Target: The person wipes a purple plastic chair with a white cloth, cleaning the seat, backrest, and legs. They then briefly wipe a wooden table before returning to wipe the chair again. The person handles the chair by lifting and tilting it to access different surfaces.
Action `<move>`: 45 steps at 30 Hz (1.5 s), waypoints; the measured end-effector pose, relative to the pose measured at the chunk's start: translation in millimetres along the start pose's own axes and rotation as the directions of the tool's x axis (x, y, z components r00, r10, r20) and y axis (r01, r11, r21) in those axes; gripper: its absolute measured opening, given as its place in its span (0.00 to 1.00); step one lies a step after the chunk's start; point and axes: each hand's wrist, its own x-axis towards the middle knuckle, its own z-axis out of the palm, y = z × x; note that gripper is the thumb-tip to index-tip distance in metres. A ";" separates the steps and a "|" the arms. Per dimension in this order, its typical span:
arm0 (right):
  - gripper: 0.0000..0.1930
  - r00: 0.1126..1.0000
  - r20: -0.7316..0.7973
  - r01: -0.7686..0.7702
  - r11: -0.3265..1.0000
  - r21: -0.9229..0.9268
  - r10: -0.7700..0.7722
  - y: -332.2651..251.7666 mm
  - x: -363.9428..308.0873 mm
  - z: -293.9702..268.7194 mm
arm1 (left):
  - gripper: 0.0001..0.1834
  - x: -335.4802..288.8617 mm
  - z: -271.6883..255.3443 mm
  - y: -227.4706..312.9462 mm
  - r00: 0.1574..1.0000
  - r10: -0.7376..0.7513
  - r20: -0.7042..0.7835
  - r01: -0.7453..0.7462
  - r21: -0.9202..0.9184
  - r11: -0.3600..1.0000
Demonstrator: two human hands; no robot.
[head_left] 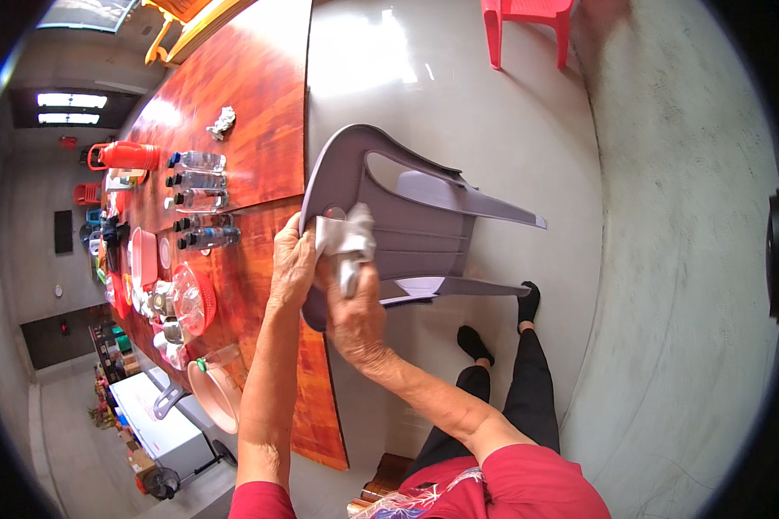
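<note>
A grey plastic chair [415,246] is tipped up in front of me, its two long side pieces reaching to the right. Gripped in my left hand [292,262] is the chair's left edge, fingers curled over the rim. My right hand [355,318] is closed around a crumpled white cloth [346,238], which lies against the chair's surface near that edge. The cloth and right fingers are slightly blurred by motion.
A glossy reddish wooden table [264,143] stands at the left with several water bottles [201,180], a red thermos [130,156], a red basket [194,298] and crumpled paper [222,123]. A red plastic stool [528,10] stands far off by the grey wall [675,216].
</note>
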 end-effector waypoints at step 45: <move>0.18 0.991 0.054 -0.129 0.971 0.200 0.121 57.1 83.6 -55.6 | 0.14 -60.6 40.4 20.1 0.987 -0.156 -0.024 0.155 -0.052 0.987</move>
